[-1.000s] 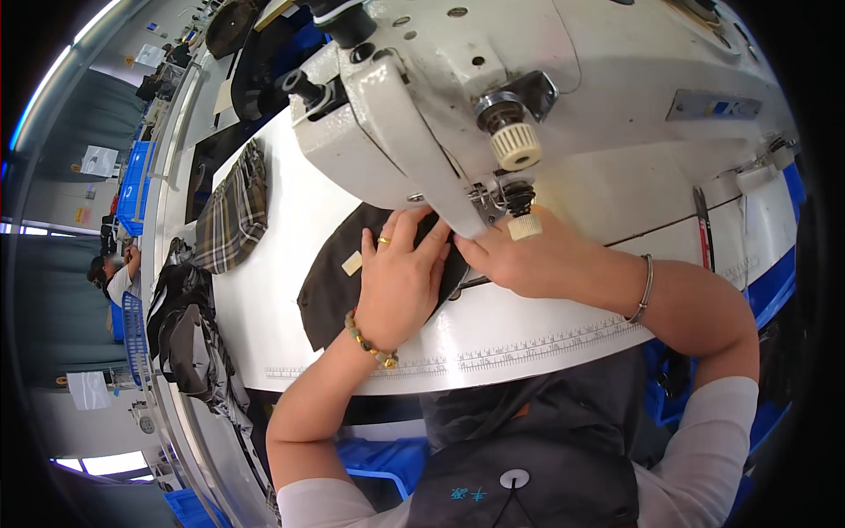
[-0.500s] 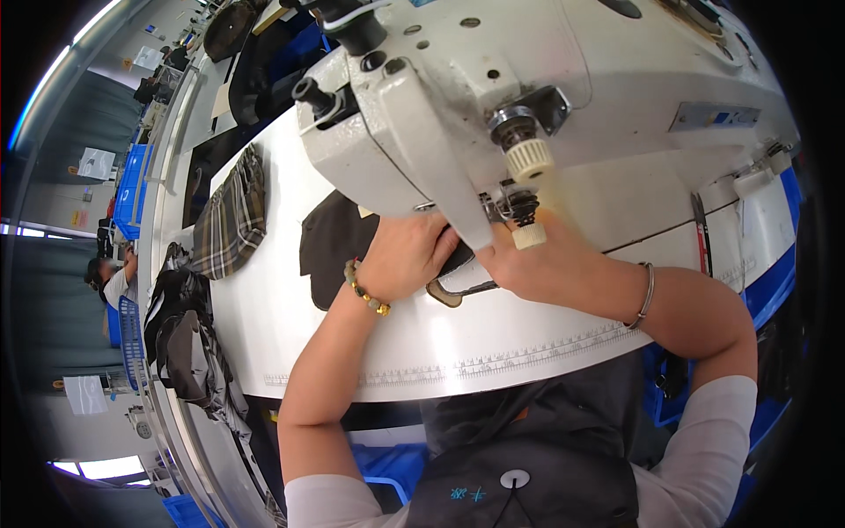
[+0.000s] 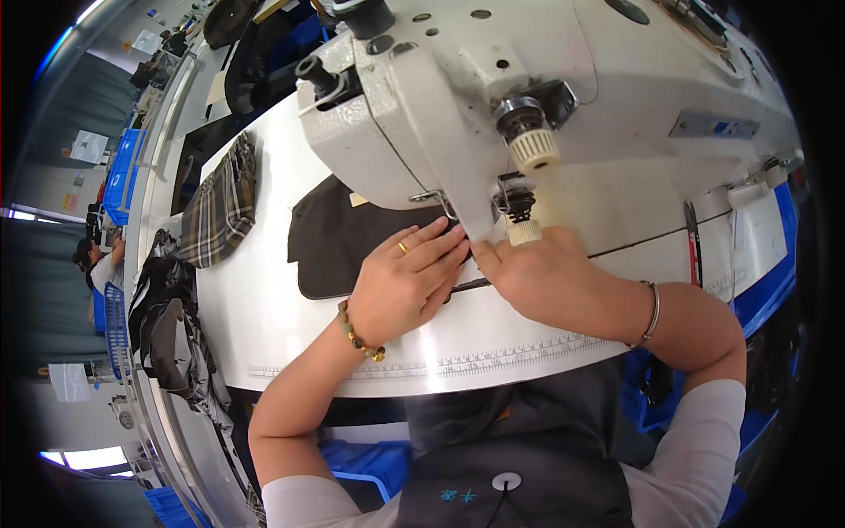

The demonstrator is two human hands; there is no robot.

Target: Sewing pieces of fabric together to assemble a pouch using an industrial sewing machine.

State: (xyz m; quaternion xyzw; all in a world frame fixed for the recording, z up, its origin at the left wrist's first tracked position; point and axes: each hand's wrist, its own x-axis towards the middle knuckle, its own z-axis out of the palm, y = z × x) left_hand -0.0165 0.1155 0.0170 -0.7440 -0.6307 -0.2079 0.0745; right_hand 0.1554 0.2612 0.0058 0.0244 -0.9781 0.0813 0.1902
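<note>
A dark brown fabric piece (image 3: 339, 242) lies on the white bed of the sewing machine (image 3: 387, 132), its right part under the machine's head. My left hand (image 3: 407, 280) rests flat on this fabric with the fingers stretched toward the needle area, a ring on one finger. Close beside it, my right hand (image 3: 547, 275) is curled at the fabric's right edge, below the cream tension knob (image 3: 525, 231). Its fingertips are partly hidden by the machine. A dark narrow edge of the work shows between the two hands. The needle itself is hidden behind the head.
A plaid fabric piece (image 3: 222, 211) lies at the table's left, with a heap of dark and grey cloth (image 3: 172, 326) hanging beside it. A ruler strip (image 3: 458, 361) runs along the front edge. Red-and-black tweezers (image 3: 694, 242) lie at the right. Another person (image 3: 99, 264) sits far left.
My left hand has slid slightly down and right and flattened out, its fingers now extended over the fabric. More of the brown fabric shows on the left. My right hand has hardly moved.
</note>
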